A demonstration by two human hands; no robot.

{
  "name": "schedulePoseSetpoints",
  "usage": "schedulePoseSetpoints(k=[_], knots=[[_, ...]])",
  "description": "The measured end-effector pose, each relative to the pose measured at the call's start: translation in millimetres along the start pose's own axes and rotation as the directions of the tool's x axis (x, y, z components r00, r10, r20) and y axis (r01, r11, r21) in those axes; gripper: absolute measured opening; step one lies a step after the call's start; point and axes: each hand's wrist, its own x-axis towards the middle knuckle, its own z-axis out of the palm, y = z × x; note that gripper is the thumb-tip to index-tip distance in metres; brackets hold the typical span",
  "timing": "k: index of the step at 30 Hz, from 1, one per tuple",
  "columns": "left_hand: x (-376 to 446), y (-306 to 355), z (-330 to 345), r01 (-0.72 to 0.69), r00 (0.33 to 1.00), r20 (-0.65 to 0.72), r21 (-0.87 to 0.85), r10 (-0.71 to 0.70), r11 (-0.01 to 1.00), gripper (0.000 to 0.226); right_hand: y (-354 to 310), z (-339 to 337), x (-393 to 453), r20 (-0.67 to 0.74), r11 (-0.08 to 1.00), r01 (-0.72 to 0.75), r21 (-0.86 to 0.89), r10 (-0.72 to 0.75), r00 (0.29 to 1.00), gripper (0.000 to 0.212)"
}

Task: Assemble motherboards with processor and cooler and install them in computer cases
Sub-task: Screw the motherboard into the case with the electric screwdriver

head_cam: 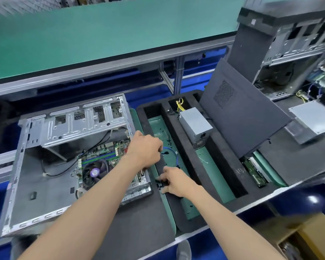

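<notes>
Fingers of the right hand (174,182) curl onto small black parts (160,182) on the foam tray (178,139); the left hand (144,147) pinches a blue cable (174,152). Left of the tray, the open computer case (45,184) lies flat, long axis running toward the person, motherboard (105,149) and cooler (94,172) inside.
</notes>
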Motion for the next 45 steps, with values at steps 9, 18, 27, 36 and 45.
schedulePoseSetpoints(k=[9,18,27,36,45], knots=[[-2.4,-1.2,8.9,0.053,0.996,-0.069,-0.105,-0.061,0.993,0.022,-2.3,3.5,7.1,-0.002,0.937,0.223,-0.269,-0.232,0.973,0.018],[-6.0,2.2,7.1,0.058,0.995,-0.079,-0.086,-0.065,0.995,0.025,-11.7,9.5,-0.2,0.062,0.775,0.309,-0.551,-0.331,0.942,0.026],[-12.8,0.0,0.5,0.035,0.875,-0.311,-0.725,-0.372,0.687,0.019,-25.0,-43.9,-2.8,-0.4,0.962,0.161,0.222,-0.061,0.915,0.007],[-16.8,-2.3,-24.3,-0.238,0.927,0.185,-0.377,-0.325,-0.895,0.079,-106.8,-118.3,5.6,-0.572,0.842,0.448,0.299,-0.217,0.791,0.004],[-18.9,-2.6,-27.5,-0.274,0.96,0.016,-0.131,-0.279,-0.953,0.087,-109.4,-126.8,6.8,-0.56,0.826,0.486,0.285,-0.268,0.784,0.017]])
